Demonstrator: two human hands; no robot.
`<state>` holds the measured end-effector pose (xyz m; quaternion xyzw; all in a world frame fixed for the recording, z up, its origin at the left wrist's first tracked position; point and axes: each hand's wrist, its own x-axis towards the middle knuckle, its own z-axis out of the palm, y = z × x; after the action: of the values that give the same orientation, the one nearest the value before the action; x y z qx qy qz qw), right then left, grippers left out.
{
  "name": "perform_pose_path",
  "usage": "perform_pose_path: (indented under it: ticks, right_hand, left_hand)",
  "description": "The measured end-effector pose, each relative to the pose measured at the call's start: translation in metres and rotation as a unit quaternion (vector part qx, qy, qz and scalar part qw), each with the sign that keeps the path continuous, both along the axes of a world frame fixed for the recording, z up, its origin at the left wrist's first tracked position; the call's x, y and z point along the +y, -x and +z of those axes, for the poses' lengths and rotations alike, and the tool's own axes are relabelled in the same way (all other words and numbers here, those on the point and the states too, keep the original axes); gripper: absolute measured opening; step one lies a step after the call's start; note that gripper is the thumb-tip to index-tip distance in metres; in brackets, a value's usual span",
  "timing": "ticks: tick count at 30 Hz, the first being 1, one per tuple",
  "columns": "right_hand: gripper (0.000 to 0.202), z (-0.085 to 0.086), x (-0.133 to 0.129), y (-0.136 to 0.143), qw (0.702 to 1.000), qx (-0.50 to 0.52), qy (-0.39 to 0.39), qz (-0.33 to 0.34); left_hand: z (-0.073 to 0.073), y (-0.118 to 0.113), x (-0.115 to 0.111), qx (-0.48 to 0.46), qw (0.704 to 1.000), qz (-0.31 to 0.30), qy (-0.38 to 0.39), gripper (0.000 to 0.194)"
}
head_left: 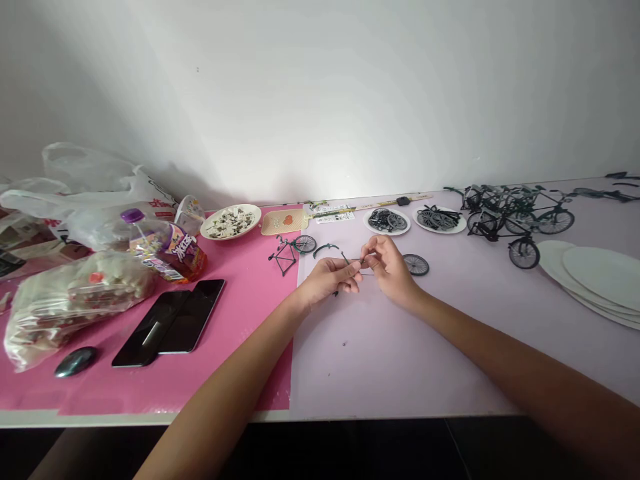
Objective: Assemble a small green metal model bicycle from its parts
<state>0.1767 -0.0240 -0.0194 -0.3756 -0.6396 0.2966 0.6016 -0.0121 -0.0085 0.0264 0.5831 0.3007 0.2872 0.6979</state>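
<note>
Both hands meet above the lilac part of the table, fingertips close together. My left hand [330, 280] is closed on a thin dark model bicycle part [345, 257], whose end sticks up past the fingers. Pinched at the other side, my right hand [390, 270] has its fingertips on the same small part; its exact shape is mostly hidden. Just left lie a model bicycle frame with a wheel [285, 257] and a curved dark mudguard [326, 249]. A loose spoked wheel [416, 265] rests beside my right hand.
Plates of black parts [387, 222] and wheels [440, 219] stand at the back. Assembled model bicycles [525, 220] and stacked white plates [607, 277] are at right. At left are two phones [193, 317], a mouse [76, 362], a bottle [167, 250] and bags [75, 297].
</note>
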Motion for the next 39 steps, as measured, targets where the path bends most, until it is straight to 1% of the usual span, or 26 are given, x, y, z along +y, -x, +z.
perform_pose_path:
  ticks: [3,7,10,12,15,18,21,26,29,34,36,39]
  right_hand:
    - [0.021,-0.002,0.0,-0.001,1.0,-0.005,0.003,-0.005]
    - [0.018,-0.003,-0.001,-0.002,1.0,-0.01,-0.005,-0.004]
    - [0.016,-0.003,-0.003,-0.001,1.0,-0.008,-0.004,-0.005]
    - [0.016,-0.002,-0.004,0.0,1.0,-0.004,-0.004,-0.012]
    - [0.015,0.0,-0.007,0.001,1.0,-0.008,-0.009,-0.024]
    - [0.014,0.0,-0.009,0.002,0.999,-0.014,-0.015,-0.036]
    - [0.015,0.0,-0.011,0.003,0.999,-0.018,-0.014,-0.049]
    - [0.015,-0.002,-0.014,0.005,0.998,-0.02,-0.022,-0.055]
    - [0.011,-0.003,-0.013,0.005,0.998,-0.026,-0.031,-0.055]
    - [0.007,-0.005,-0.01,0.002,0.998,-0.033,0.002,-0.06]
    - [0.008,-0.005,-0.009,0.002,0.998,-0.025,0.012,-0.053]
    - [0.01,-0.005,-0.009,0.002,0.999,-0.014,0.006,-0.048]
  left_hand:
    - [0.0,-0.001,-0.001,-0.001,1.0,-0.002,0.003,0.054]
    - [-0.008,-0.002,0.002,-0.004,1.0,-0.005,-0.003,0.056]
    - [-0.012,-0.003,0.003,0.008,1.0,-0.002,-0.017,0.057]
    - [-0.013,-0.004,0.001,0.016,0.999,0.006,-0.033,0.057]
    - [-0.011,-0.007,-0.006,0.022,0.998,0.028,-0.056,0.056]
    - [-0.011,-0.011,-0.016,0.024,0.993,0.075,-0.093,0.054]
    - [-0.014,-0.015,-0.022,0.032,0.987,0.104,-0.121,0.049]
    - [-0.02,-0.017,-0.024,0.048,0.981,0.127,-0.136,0.047]
    - [-0.019,-0.016,-0.022,0.035,0.985,0.115,-0.122,0.047]
    - [-0.016,-0.012,-0.017,0.006,0.998,0.05,-0.044,0.049]
    - [-0.016,-0.012,-0.015,-0.002,0.999,0.044,-0.028,0.049]
    - [-0.017,-0.012,-0.014,-0.016,0.999,0.045,-0.01,0.049]
